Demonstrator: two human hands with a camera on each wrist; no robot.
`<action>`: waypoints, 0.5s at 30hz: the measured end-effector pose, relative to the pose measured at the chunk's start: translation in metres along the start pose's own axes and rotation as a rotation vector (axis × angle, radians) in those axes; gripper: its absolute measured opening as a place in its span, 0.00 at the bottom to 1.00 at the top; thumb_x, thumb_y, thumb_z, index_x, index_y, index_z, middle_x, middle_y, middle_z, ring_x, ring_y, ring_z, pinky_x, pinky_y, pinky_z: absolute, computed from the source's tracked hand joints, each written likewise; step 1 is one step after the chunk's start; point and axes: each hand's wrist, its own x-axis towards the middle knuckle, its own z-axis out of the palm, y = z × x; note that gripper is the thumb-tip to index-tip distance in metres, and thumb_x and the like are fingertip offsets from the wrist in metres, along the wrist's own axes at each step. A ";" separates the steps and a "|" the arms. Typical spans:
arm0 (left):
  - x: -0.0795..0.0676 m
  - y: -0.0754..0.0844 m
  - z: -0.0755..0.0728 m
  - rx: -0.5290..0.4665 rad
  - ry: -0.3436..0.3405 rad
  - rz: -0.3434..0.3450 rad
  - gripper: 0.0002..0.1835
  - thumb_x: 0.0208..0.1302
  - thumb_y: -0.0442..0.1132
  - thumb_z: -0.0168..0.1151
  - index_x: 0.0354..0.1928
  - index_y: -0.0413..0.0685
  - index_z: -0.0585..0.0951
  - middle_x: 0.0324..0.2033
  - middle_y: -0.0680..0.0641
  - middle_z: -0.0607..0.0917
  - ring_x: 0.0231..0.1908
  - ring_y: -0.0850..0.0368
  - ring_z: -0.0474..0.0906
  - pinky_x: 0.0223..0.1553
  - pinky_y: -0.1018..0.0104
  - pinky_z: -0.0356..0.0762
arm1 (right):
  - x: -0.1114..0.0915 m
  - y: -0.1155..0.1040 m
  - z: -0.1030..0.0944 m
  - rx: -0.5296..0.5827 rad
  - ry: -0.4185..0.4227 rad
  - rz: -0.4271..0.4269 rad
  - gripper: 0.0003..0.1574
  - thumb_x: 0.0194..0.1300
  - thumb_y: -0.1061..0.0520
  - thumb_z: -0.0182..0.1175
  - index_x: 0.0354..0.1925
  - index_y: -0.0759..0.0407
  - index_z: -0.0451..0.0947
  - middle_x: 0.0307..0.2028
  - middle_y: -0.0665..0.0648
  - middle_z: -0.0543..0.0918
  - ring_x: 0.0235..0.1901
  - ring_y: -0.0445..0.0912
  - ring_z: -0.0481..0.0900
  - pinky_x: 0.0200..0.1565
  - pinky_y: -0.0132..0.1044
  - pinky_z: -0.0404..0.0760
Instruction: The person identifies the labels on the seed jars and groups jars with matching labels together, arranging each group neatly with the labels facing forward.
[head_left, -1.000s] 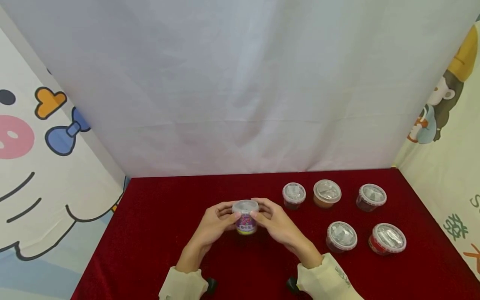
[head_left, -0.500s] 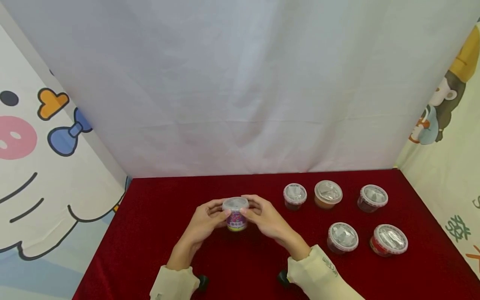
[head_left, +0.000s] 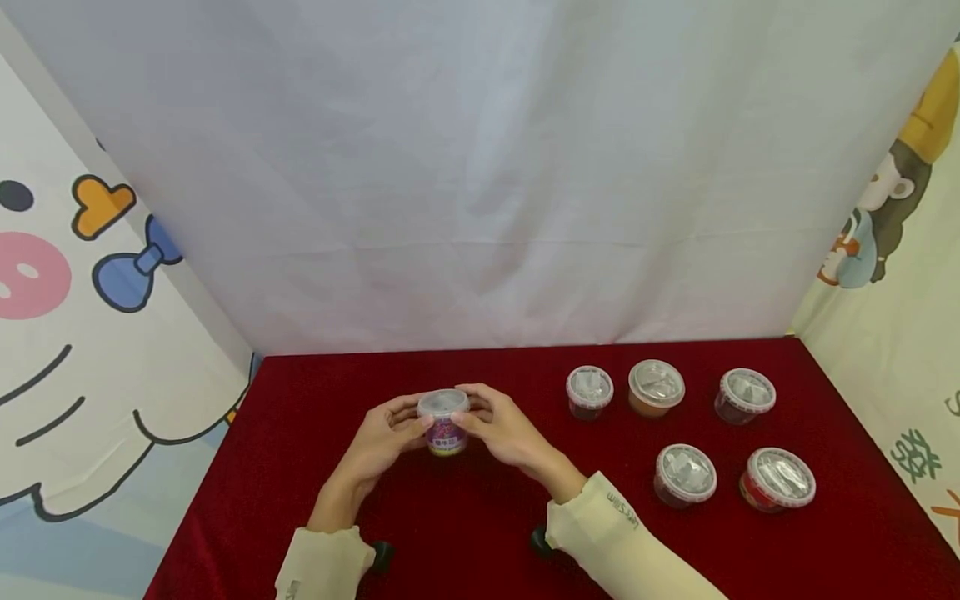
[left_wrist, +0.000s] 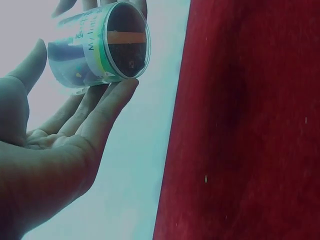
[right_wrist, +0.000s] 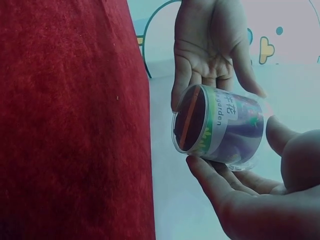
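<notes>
A clear plastic lidded cup [head_left: 446, 435] with a purple, flower-printed label is held upright between my two hands, raised above the red cloth. My left hand [head_left: 381, 437] grips its left side, thumb at the front near the rim and fingers behind. On the other side my right hand [head_left: 504, 428] holds it the same way. The left wrist view shows the base of the cup [left_wrist: 127, 55], dark inside with an orange strip across it. Lettering with the word "garden" is legible on the cup [right_wrist: 225, 115] in the right wrist view.
Several lidded tubs stand at the table's right: a small tub [head_left: 589, 389], a tan tub [head_left: 655, 387], a dark tub [head_left: 745, 394], a front tub [head_left: 685, 473] and a red-labelled tub [head_left: 777, 479]. A white curtain [head_left: 487, 183] hangs behind the red-covered table [head_left: 315, 383].
Both hands have carried the cup to the left and slightly farther from me, keeping their hold. The tubs on the right stay where they were.
</notes>
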 end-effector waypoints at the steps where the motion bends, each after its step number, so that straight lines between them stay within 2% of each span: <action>1: 0.000 0.000 -0.002 0.003 0.003 -0.002 0.31 0.79 0.39 0.63 0.76 0.33 0.67 0.69 0.30 0.75 0.65 0.45 0.79 0.60 0.56 0.83 | 0.002 0.000 0.002 -0.005 -0.003 -0.002 0.32 0.83 0.56 0.56 0.76 0.68 0.64 0.65 0.70 0.77 0.65 0.64 0.79 0.63 0.53 0.82; 15: -0.002 -0.010 -0.031 0.008 0.038 -0.011 0.31 0.79 0.37 0.62 0.77 0.33 0.66 0.71 0.29 0.73 0.64 0.50 0.79 0.58 0.63 0.83 | 0.027 0.002 0.021 -0.031 -0.027 -0.003 0.31 0.82 0.56 0.57 0.76 0.65 0.66 0.64 0.67 0.78 0.65 0.63 0.79 0.63 0.53 0.82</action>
